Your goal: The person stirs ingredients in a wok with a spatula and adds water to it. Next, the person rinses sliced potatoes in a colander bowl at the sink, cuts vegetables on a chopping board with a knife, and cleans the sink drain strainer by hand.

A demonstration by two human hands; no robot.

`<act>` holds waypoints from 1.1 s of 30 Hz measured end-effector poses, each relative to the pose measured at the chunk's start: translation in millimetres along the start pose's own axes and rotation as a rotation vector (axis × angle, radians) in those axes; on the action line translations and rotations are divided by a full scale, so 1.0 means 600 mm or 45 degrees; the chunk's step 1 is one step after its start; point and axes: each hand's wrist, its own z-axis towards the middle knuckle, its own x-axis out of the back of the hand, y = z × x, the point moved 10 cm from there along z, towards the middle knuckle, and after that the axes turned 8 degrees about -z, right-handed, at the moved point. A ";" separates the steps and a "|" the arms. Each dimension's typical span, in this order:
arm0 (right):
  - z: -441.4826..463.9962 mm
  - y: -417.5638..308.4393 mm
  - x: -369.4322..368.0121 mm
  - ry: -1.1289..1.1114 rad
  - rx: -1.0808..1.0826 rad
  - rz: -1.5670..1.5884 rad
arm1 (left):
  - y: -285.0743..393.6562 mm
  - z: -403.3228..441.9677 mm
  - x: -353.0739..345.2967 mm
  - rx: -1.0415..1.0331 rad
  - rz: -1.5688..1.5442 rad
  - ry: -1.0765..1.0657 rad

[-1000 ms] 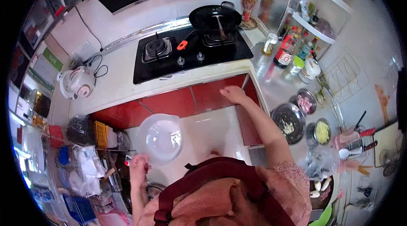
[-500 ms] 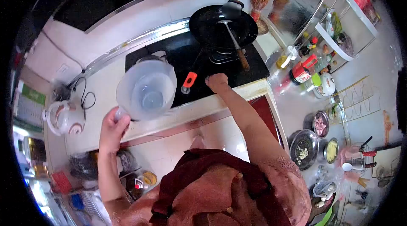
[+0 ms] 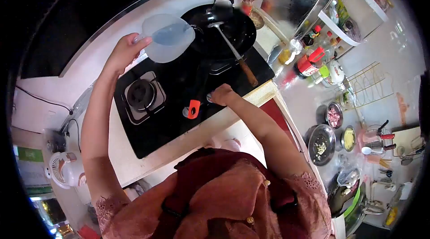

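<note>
Spanning the centre, stove (image 3: 179, 84): its black top reached from eight o'clock to two.
Wok (image 3: 244, 32): stood at twelve o'clock.
Jug (image 3: 168, 52): hung tilted at eleven o'clock, by the wok's rim; I judged it light plastic weighted by its liquid (image 3: 171, 35), slightly flexible, slick if wet, hard to break.
Left hand (image 3: 125, 53): ten o'clock; fingers closed round the handle (image 3: 138, 38), the best hold, I judged.
Right hand (image 3: 221, 95): sat dead centre, fingers curled at a knob (image 3: 209, 97); I couldn't tell whether they gripped it.
</note>
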 end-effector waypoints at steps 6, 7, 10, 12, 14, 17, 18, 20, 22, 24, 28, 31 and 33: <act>-0.015 0.001 0.016 0.042 0.042 0.075 | 0.006 0.070 -0.032 -0.043 0.086 -0.056; -0.015 0.004 0.016 0.022 0.029 0.086 | 0.006 0.072 -0.034 -0.022 0.104 -0.040; -0.004 0.004 0.003 0.073 0.052 0.111 | 0.005 0.083 -0.039 0.008 0.126 -0.025; -0.003 0.002 0.005 0.134 0.100 0.125 | 0.005 0.088 -0.042 -0.001 0.105 -0.053; -0.007 -0.002 0.011 0.202 0.143 0.110 | 0.018 0.088 -0.044 0.006 0.163 -0.055; -0.009 -0.010 0.013 0.261 0.163 0.065 | 0.020 0.095 -0.044 0.035 0.248 -0.038; 0.000 -0.009 0.003 0.243 0.151 0.055 | 0.020 0.096 -0.044 0.044 0.277 -0.030; 0.000 -0.007 -0.002 0.216 0.108 0.080 | 0.028 0.094 -0.049 0.039 0.301 -0.022; -0.018 0.000 0.020 0.203 0.045 0.141 | 0.040 0.091 -0.054 0.026 0.313 -0.014; -0.024 -0.002 0.024 0.221 0.053 0.131 | 0.050 0.085 -0.057 0.014 0.312 -0.004; -0.013 0.003 0.013 0.227 -0.030 0.172 | 0.071 0.077 -0.061 0.021 0.363 0.005; -0.018 0.002 0.017 0.215 -0.014 0.170 | 0.078 0.085 -0.064 0.009 0.419 -0.045; -0.016 -0.002 0.012 0.237 0.006 0.154 | 0.080 0.090 -0.060 -0.015 0.473 -0.014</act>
